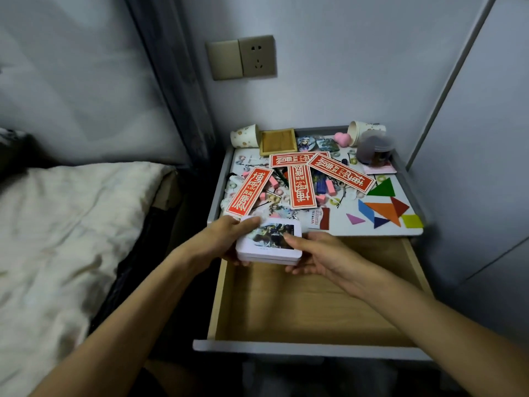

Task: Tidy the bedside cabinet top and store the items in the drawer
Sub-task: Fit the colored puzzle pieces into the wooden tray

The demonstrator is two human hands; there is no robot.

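On the surface [412,193], one paper cup [244,135] is in the back left corner with a wooden tray [277,141] just to its right, and a second cup [366,131] is in the back right corner. Paper strips [300,186] lie across the middle and tangram pieces [383,210] near the front right corner. The open drawer [315,305] juts out before the front edge. A flat box [269,245] is over the drawer's back left corner, between the left hand [226,239] and right hand [323,256].

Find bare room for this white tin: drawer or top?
Drawer: floor bare wood wall to wall, below the white tin. Cabinet top: only a slim white gap left of the tangram pieces; red cards and small clutter crowd the rest.
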